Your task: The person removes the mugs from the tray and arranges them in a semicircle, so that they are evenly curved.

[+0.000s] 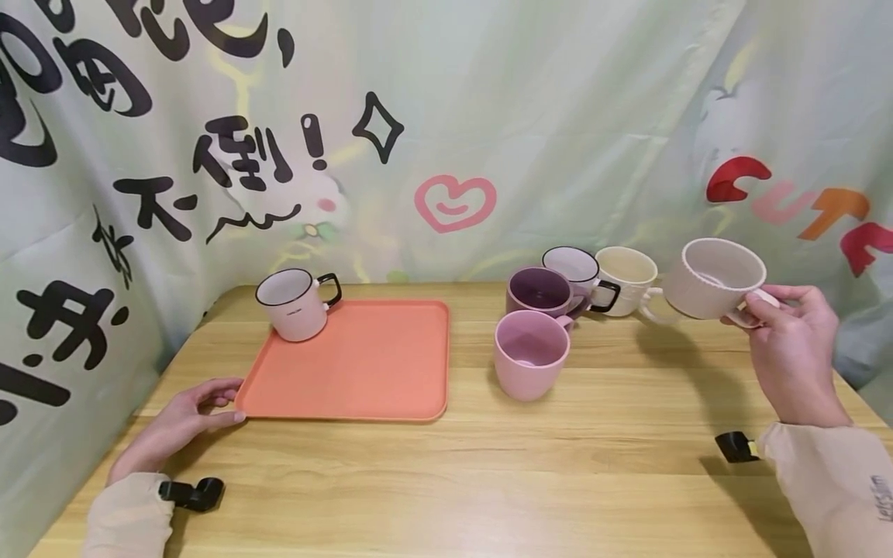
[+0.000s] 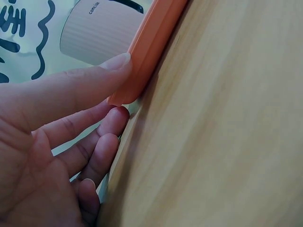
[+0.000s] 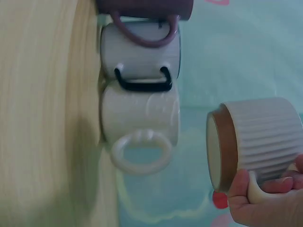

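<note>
My right hand [image 1: 795,341] grips the handle of a ribbed off-white mug [image 1: 708,291] and holds it above the table. A brown band near its base shows on this mug [image 3: 227,146] in the right wrist view. My left hand [image 1: 183,425] pinches the near left corner of an orange tray [image 1: 370,364], thumb on the rim and fingertips by its lower edge. A white mug [image 1: 296,310] with a black rim and handle stands on the tray's far left corner. The tray's corner looks slightly raised off the wood in the left wrist view.
Right of the tray stand a pink mug [image 1: 530,368], a dark purple mug [image 1: 530,298], a white mug [image 1: 568,263] with a black handle and a cream mug [image 1: 624,271]. Behind the wooden table [image 1: 474,488] hangs a printed curtain [image 1: 558,116].
</note>
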Available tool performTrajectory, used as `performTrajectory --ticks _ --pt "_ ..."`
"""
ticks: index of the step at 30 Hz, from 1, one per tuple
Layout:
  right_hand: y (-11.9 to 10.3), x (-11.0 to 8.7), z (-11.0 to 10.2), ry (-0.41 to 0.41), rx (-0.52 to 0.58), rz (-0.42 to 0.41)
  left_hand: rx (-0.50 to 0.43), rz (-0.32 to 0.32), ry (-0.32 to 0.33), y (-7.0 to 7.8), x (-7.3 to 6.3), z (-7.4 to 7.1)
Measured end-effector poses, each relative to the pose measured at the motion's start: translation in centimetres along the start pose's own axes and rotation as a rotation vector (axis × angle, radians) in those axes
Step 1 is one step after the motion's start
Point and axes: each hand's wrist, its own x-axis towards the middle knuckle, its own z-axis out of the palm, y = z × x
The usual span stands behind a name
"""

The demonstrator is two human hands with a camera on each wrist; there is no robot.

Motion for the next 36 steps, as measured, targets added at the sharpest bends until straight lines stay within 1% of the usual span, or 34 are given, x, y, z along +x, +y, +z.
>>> performTrajectory --ticks 4,7,13,18,22,26,28,32,36 --pt "0.0 0.5 -0.5 0.088 -0.057 -0.018 -0.001 0.002 0.0 -0.1 0.0 0.0" --pt "0.0 0.9 -0.7 0.15 -0.077 -0.025 -0.003 0.001 0.002 0.0 0.0 0.0" --pt "0.2 1.5 -1.1 0.265 -0.069 -0.06 0.003 -0.001 -0.001 0.1 0.0 -0.1" --pt "0.4 2.2 -1.7 0.325 -0.008 -0.055 0.016 -0.009 0.0 -0.2 0.1 -0.1" --pt "0.5 2.6 -2.4 0.334 0.034 -0.032 0.028 -0.006 0.002 -0.4 0.1 -0.1" --pt "0.4 2.8 -3.2 0.335 0.005 0.007 0.027 -0.001 0.0 -0.4 0.1 0.0" --pt "0.4 2.8 -3.6 0.338 -0.026 0.028 0.025 -0.004 0.0 -0.3 0.1 0.0" --pt "0.6 2.8 -4.2 0.315 -0.139 0.08 0.023 -0.017 -0.001 -0.2 0.2 -0.1" --pt "1.0 2.7 -4.6 0.237 -0.203 0.135 0.011 -0.016 -0.003 0.0 0.2 -0.1"
